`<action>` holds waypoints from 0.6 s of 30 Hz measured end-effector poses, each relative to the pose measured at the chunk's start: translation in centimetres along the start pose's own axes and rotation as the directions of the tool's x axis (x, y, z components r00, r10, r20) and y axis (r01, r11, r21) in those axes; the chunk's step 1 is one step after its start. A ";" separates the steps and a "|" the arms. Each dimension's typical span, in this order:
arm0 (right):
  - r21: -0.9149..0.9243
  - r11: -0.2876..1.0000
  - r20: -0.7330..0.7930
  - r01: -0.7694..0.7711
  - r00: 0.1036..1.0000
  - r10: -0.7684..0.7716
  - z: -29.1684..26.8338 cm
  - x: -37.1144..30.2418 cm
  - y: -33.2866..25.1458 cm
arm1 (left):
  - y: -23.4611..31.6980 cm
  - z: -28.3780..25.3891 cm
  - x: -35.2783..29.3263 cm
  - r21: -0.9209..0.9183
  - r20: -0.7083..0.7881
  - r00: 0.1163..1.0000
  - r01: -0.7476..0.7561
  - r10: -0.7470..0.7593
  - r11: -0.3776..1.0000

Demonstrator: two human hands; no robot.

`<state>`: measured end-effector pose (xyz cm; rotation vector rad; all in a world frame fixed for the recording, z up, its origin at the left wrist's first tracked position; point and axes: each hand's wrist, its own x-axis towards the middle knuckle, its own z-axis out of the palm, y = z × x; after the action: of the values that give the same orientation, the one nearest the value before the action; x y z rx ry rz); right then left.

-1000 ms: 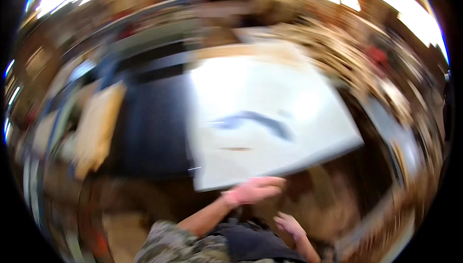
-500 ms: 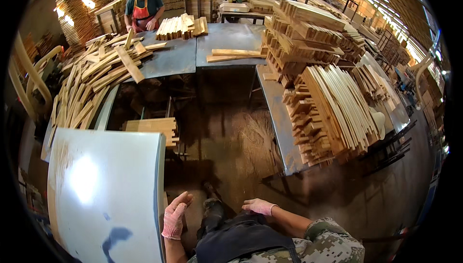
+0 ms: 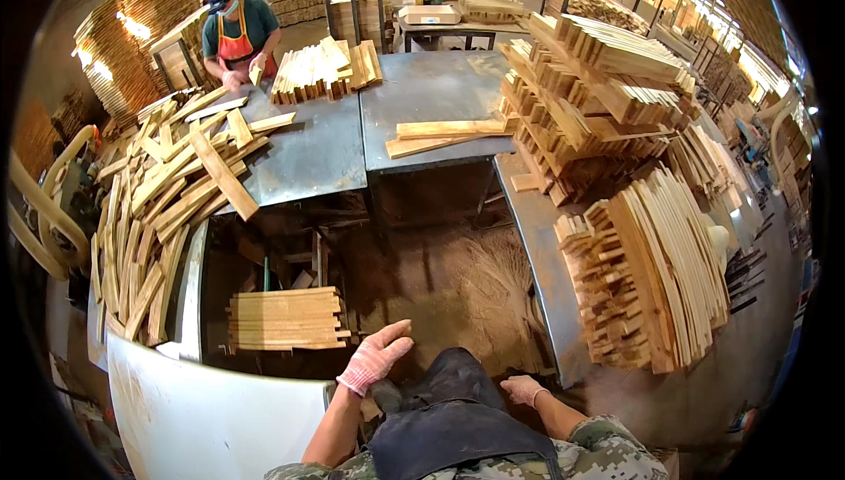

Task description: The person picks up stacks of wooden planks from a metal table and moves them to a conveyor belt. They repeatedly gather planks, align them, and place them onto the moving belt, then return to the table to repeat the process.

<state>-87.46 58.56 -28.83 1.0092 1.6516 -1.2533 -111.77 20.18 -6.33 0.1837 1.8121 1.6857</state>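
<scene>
My left hand [image 3: 378, 359], in a pinkish-white knit glove with bare fingertips, hangs in the air past the corner of the white panel [image 3: 220, 410]. Its fingers are loosely stretched and hold nothing. In a matching glove, my right hand [image 3: 525, 390] hovers beside my dark apron [image 3: 440, 440], its fingers loosely extended and empty. A bundle of short wooden strips [image 3: 287, 320] lies low, beyond the panel and left of my left hand. Closest to my right hand is the edge of the right-hand metal table [image 3: 550, 304].
Loose wooden slats [image 3: 158, 207] are heaped on the left. Stacked boards [image 3: 664, 260] load the right table. Two boards [image 3: 444, 135] lie on the far metal table [image 3: 422, 84]. A co-worker [image 3: 238, 36] in a red apron handles wood there. Sawdust [image 3: 480, 278] covers the floor ahead.
I have moved forward: the white panel has slid down and back in view, and the tables look closer. My left hand has risen and reached forward. The co-worker's hands have shifted.
</scene>
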 end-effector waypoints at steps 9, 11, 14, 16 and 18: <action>0.035 0.999 -0.034 0.020 0.999 -0.019 -8.0 9.3 -16.3 | 5.7 -2.5 25.1 0.359 0.146 0.986 0.023 -0.081 0.933; 0.084 0.995 -0.041 -0.052 0.998 0.056 -10.8 11.6 -20.4 | 6.7 -2.5 30.3 0.458 0.123 0.978 0.097 -0.171 0.884; 0.201 0.978 -0.031 0.055 0.998 -0.050 -15.8 15.9 -28.3 | 8.5 -2.5 38.9 0.458 0.155 0.954 0.161 -0.257 0.874; 0.271 0.962 -0.013 0.042 0.999 -0.040 -18.9 18.0 -32.6 | 9.4 -2.7 44.0 0.571 0.156 0.964 0.090 -0.216 0.816; 0.377 0.913 -0.078 0.155 0.988 -0.135 -21.1 19.5 -36.4 | 10.7 -2.8 48.4 0.717 0.135 0.985 -0.022 -0.108 0.697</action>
<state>-130.82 74.69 -31.36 1.1723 1.5747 -1.7107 -154.46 44.38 -13.77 0.5924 2.2304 0.7992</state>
